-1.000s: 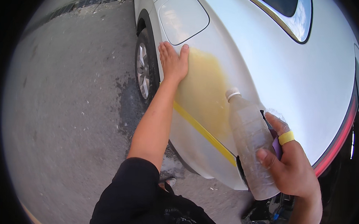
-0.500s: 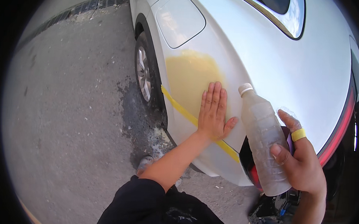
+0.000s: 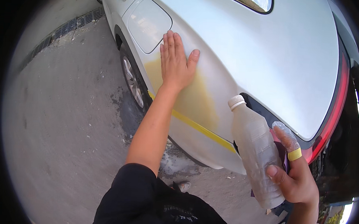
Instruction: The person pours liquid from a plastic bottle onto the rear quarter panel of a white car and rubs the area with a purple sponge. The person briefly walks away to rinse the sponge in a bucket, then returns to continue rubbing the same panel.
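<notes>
Bare left hand [image 3: 176, 72] flat, fingers [image 3: 172, 45] together, thumb [image 3: 193, 59] splayed; left forearm [image 3: 150, 130] outstretched. Right hand [image 3: 300, 182] curled in a grip; lower fingers apparently bent, mostly hidden.

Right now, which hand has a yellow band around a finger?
The right hand, the one holding the cloudy bottle; it wears the yellow band. The left hand, flat against the white car, shows none.

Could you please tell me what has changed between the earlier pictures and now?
The left hand, first near the fuel flap, moved down the yellow patch toward the yellow tape, then back up to the flap's edge. Nothing was visibly taken hold of or let go. The right hand still holds the plastic bottle, and the tape stays in place.
</notes>
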Demonstrator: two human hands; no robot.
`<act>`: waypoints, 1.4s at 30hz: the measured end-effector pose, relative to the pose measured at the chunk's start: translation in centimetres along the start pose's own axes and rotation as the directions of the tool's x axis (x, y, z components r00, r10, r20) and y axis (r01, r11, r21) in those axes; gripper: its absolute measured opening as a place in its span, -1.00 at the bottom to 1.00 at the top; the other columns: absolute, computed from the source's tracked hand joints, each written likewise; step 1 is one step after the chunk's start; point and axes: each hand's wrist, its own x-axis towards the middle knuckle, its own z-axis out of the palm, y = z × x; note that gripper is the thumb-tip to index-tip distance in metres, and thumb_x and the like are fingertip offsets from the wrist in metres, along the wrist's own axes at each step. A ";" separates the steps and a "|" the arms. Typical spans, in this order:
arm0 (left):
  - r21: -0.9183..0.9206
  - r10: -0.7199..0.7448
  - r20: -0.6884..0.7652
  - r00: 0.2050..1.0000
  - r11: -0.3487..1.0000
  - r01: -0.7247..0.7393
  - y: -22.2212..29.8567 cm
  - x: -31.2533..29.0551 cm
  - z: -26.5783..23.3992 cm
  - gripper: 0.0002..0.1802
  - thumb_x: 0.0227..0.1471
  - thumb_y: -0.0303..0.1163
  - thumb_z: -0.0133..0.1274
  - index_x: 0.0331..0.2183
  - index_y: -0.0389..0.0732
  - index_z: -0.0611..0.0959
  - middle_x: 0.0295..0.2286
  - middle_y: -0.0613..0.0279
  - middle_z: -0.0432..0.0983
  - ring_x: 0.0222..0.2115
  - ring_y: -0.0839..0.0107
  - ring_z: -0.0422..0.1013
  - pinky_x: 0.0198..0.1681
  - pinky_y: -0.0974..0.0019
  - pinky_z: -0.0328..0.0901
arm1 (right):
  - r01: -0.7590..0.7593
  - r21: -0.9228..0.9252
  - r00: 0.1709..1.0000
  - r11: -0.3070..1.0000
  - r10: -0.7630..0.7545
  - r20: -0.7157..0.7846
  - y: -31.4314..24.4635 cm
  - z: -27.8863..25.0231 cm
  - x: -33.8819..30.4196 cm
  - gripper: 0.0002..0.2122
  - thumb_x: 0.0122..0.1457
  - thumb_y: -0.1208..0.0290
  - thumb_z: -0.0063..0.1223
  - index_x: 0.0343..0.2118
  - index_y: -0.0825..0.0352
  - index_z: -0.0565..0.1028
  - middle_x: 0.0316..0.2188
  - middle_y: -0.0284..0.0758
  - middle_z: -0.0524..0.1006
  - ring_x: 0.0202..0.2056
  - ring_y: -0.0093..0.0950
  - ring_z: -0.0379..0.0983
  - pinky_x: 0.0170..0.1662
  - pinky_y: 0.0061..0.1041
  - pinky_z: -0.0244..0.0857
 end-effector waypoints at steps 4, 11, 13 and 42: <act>-0.059 0.261 0.018 0.965 0.964 -0.260 5.1 -8.6 0.2 -0.09 0.24 0.11 -0.27 0.28 -0.48 0.01 0.30 -0.27 -0.17 0.34 -0.15 -0.23 0.34 -0.12 -0.30 | -0.004 0.086 0.999 0.996 0.008 -0.050 2.5 -0.3 -2.7 -0.27 0.15 0.27 0.21 0.30 0.45 0.11 0.24 -0.03 0.21 0.28 -0.21 0.08 0.32 -0.30 -0.13; -0.089 0.320 0.054 0.946 0.945 -0.315 7.9 -19.4 2.4 -0.04 0.21 0.05 -0.17 0.28 -0.51 -0.10 0.29 -0.42 -0.28 0.32 -0.32 -0.29 0.33 -0.21 -0.34 | 0.079 0.235 0.988 0.969 -0.044 -0.151 9.0 1.1 -8.3 -0.27 0.15 0.26 0.20 0.29 0.48 0.12 0.30 -0.02 0.12 0.36 -0.22 -0.06 0.36 -0.32 -0.28; -0.098 0.333 0.074 0.940 0.940 -0.326 8.8 -21.2 2.4 -0.03 0.19 0.00 -0.11 0.27 -0.52 -0.12 0.28 -0.45 -0.31 0.31 -0.35 -0.31 0.33 -0.23 -0.34 | 0.104 0.260 0.980 0.960 -0.055 -0.189 12.5 1.7 -10.4 -0.23 0.14 0.22 0.19 0.30 0.49 0.08 0.28 -0.03 0.15 0.33 -0.26 -0.01 0.35 -0.32 -0.24; -0.070 0.172 0.968 -0.181 0.883 0.464 37.8 -54.0 12.5 -0.36 0.25 -0.08 -0.02 0.16 -0.35 0.35 0.00 -0.09 0.48 0.03 0.16 0.42 0.10 0.17 0.29 | 0.030 0.783 0.758 0.621 0.496 -0.423 55.2 10.9 -36.6 -0.20 0.17 0.38 0.12 0.37 0.39 -0.11 0.16 -0.02 0.30 0.16 -0.27 0.26 0.22 -0.30 0.12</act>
